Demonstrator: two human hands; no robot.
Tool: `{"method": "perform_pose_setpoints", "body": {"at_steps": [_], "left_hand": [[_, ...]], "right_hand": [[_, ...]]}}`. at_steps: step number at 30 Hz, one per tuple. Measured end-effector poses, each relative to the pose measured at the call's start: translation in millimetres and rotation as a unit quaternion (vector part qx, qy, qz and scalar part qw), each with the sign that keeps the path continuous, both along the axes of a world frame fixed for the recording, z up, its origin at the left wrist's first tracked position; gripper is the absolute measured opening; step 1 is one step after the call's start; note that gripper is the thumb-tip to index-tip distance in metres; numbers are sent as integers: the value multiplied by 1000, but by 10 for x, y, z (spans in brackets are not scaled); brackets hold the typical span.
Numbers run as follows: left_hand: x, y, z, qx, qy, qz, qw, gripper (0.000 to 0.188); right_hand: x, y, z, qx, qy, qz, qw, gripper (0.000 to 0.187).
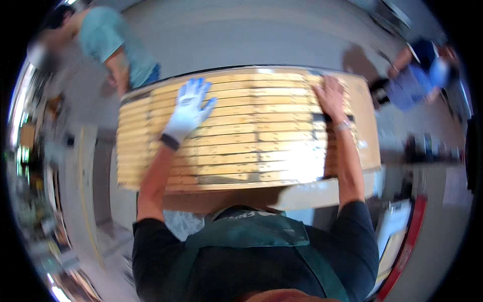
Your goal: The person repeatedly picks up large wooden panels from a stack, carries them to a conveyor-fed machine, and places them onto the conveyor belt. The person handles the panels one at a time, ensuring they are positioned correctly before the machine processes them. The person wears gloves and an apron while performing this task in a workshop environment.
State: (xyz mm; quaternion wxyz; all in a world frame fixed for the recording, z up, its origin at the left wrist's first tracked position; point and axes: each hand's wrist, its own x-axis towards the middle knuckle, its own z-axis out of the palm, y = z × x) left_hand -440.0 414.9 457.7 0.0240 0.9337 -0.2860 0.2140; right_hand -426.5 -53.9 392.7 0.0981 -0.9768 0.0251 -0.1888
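Observation:
In front of me lies a wide panel of pale yellow slats (226, 121), set in close rows with dark bands running across them. Under and around the slats shows brown cardboard (366, 118), widest along the right side. My left hand (190, 108), in a white glove with blue fingertips and a dark cuff, rests on the left part of the slats with its fingers spread. Bare except for a band at the wrist, my right hand (331, 98) lies stretched out over the slats near their far right corner. Neither hand grips anything.
A person in a teal shirt (108, 38) leans in at the far left, close to the panel's corner. Another person (422, 65) with a bluish bin-like object (406, 86) is at the far right. A red-edged item (407, 246) stands at the near right; blurred clutter (37, 201) lies left.

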Motion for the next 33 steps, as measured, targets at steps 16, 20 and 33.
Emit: {"method": "perform_pose_setpoints", "body": {"at_steps": [16, 20, 33], "left_hand": [[706, 2900, 328, -355, 260, 255, 861, 48], [1109, 3011, 193, -323, 236, 228, 888, 71], [1356, 3000, 229, -295, 253, 321, 864, 71]], "right_hand": [[-3203, -763, -510, 51, -20, -532, 845, 41], [-3017, -838, -748, 355, -42, -530, 769, 62], [-2962, -567, -512, 477, -167, -542, 671, 42]]}}
